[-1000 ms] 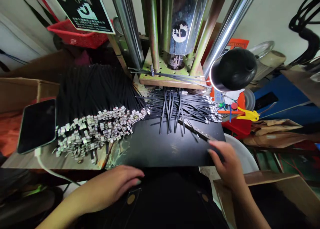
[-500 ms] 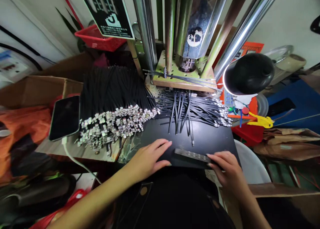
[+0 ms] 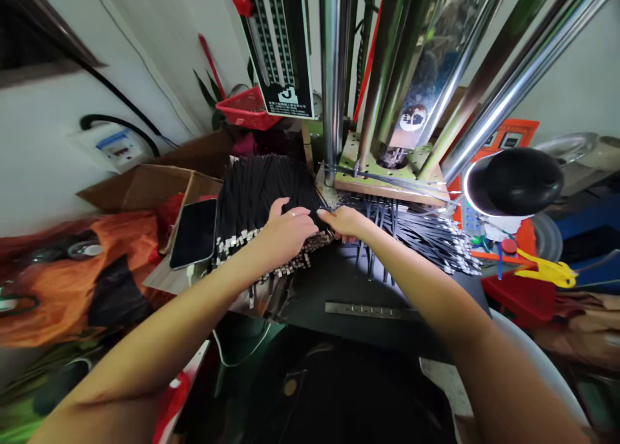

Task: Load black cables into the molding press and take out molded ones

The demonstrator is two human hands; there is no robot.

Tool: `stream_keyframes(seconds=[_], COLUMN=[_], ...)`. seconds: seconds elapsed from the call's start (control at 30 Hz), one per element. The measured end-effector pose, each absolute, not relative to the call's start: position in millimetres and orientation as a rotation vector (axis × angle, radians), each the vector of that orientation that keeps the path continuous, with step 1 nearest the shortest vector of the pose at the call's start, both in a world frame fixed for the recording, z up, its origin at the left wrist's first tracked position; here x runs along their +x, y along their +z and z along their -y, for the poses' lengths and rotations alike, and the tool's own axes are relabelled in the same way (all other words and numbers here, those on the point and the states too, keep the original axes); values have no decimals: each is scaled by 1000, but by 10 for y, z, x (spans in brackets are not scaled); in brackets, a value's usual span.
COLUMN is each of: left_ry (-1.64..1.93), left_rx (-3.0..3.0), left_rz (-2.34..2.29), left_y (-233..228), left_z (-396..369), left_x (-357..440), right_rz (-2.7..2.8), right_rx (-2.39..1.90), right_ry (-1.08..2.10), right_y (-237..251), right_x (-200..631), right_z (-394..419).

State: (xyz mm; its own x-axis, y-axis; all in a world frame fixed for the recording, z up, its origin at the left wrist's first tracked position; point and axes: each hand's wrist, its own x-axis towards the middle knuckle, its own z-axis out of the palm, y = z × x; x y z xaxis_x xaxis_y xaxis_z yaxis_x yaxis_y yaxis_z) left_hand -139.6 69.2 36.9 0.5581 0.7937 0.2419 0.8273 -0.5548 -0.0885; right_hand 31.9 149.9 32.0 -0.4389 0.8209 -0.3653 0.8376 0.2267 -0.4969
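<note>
Change since a moment ago: both hands have left the near edge of the black mat (image 3: 339, 282) and reached forward to the cable pile; the metal strip (image 3: 371, 311) they were at now lies alone on the mat.
Left hand: the left hand (image 3: 285, 231) rests palm down on the big stack of black cables (image 3: 261, 192), fingers spread over the silver connector ends (image 3: 271, 250). I cannot tell whether it pinches any single cable.
Right hand: the right hand (image 3: 346, 221) sits just beside the left, fingertips almost touching it, at the stack's right edge; its grip is hidden.
Doing it well: my judgement is that a few cables should be peeled off by their connector ends, with the left hand pinning the rest so the stack does not slide.
Second pile: a looser fan of cables (image 3: 426, 237) lies to the right, under the press base (image 3: 387, 179).
In the way: the press columns (image 3: 332, 76) stand close behind the hands, and the black lamp head (image 3: 520, 181) crowds the right side.
Nearby: a phone (image 3: 194, 232) on charge lies just left of the stack, by a cardboard box (image 3: 145, 186).
</note>
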Motion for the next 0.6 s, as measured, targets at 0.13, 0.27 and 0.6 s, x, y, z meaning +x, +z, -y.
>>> stream_keyframes(seconds=[0.13,0.27,0.6], left_ry=[-908,-1384,-1010], left_rx=[-2424,-2438,-3090], left_rz=[1486,1517,1389], left_y=[611,762,62], left_z=[-628,-262,731], left_x=[-1593,-1483,-1329], right_rz=[-2606,-2770,-2511], right_rx=[1590,1581,1396], right_ry=[-864,-802,-295], right_y=[424,648,478], right_x=[200,511,1618], right_z=[-1556,-1373,-470])
